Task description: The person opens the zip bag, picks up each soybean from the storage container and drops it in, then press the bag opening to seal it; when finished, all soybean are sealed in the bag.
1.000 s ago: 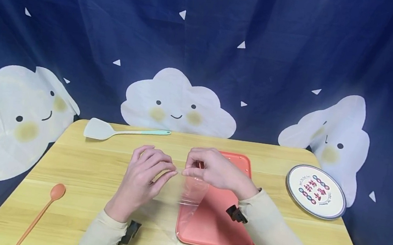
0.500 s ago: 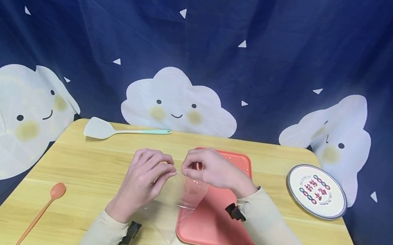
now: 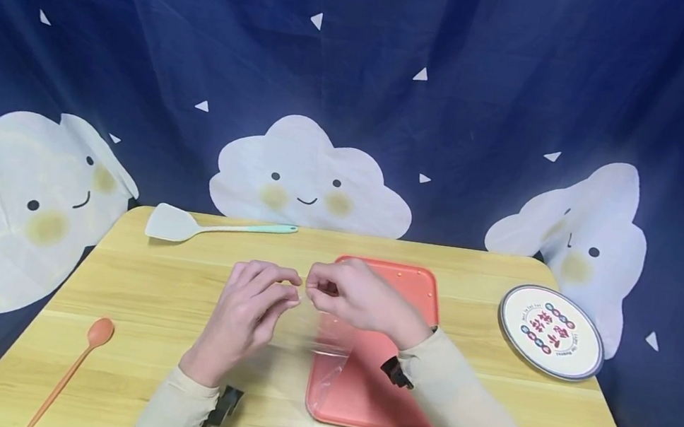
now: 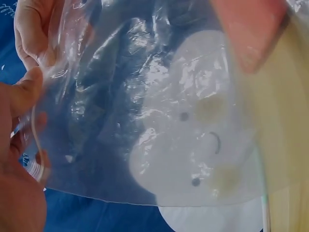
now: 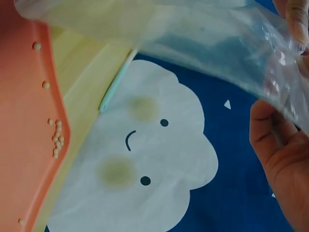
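A clear plastic bag hangs from both hands and partly covers the left side of a coral-red tray. My left hand pinches the bag's upper edge between thumb and fingers. Close beside it, my right hand pinches the same edge, fingertips almost meeting the left ones. A thin strip runs along that edge in the left wrist view. Nothing can be made out inside the bag. Several small pale beads lie on the tray near its rim, seen best in the right wrist view.
A white spatula with a mint handle lies at the table's back left. An orange spoon is at the left. A printed round plate sits at the right. Behind the wooden table hangs a blue cloud-patterned curtain.
My right hand has shifted slightly left, and the bag has swung a little beneath the hands. The left hand keeps nearly the same place. Tray, spatula, spoon and plate stay put.
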`<state>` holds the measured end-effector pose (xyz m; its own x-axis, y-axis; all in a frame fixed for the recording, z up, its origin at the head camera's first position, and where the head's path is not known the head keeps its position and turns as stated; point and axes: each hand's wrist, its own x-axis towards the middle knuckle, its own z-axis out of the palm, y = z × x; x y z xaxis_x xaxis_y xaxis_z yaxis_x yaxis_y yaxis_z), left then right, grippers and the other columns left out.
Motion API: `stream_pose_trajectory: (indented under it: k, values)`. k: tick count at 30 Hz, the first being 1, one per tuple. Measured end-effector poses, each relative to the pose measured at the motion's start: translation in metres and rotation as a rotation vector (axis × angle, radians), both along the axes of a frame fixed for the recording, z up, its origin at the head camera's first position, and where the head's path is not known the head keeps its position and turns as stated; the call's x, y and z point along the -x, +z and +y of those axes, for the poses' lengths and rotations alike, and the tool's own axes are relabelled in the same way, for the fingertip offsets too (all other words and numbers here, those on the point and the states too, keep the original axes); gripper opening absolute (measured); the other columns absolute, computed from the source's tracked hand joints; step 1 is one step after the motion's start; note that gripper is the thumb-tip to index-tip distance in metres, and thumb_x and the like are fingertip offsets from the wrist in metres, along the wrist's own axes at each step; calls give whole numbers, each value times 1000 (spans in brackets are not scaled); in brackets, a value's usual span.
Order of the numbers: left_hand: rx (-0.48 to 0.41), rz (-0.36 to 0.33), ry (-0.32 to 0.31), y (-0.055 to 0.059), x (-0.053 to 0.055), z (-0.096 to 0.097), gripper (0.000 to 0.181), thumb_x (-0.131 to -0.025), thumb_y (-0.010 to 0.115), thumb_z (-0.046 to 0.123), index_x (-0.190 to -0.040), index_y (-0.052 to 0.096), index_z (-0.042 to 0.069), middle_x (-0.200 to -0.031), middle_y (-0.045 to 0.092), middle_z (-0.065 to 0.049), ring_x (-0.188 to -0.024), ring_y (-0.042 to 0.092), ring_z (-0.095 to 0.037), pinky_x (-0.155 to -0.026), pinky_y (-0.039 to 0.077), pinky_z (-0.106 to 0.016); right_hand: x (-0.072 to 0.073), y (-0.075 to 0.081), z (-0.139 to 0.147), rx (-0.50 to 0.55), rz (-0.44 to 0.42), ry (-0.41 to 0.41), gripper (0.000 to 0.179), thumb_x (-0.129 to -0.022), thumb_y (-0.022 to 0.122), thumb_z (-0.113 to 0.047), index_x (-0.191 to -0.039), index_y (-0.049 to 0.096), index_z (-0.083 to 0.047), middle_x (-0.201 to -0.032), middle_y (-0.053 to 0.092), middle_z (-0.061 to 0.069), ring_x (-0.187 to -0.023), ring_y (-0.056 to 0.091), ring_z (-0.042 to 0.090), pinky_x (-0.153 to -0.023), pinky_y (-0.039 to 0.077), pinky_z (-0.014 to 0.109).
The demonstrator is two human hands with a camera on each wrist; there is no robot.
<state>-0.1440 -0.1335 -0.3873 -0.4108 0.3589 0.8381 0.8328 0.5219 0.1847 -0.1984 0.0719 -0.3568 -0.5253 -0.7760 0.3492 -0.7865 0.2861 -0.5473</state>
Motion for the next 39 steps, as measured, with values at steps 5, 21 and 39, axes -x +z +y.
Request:
stream_pose_trajectory:
  k: [5, 21, 39]
  values:
    - [-27, 45, -4, -1, -1, -1, 25, -100, 58, 22, -83, 69, 8, -96, 66, -4, -89, 56, -28, -74, 37, -41, 2, 1, -1, 28, -37, -51, 19, -87, 57, -1, -78, 57, -18, -64, 47, -11, -58, 44, 4, -52, 38, 21]
    - [14, -57, -24, -1, 0, -15, 20, -101, 58, 16, -97, 70, 2, -97, 64, -5, -88, 58, -25, -81, 48, -26, -1, 1, 11, -30, -12, -31, 15, -94, 66, -6, -108, 61, -11, -84, 61, -9, -77, 57, 5, -71, 50, 22]
    - [99, -316, 79, -3, -1, -39, 25, -79, 79, -2, -98, 67, 10, -110, 55, -4, -99, 52, -22, -84, 43, -25, 0, -3, 16, -53, 0, 24, 22, -92, 64, 3, -108, 74, -9, -88, 58, -9, -80, 54, 5, -72, 48, 20]
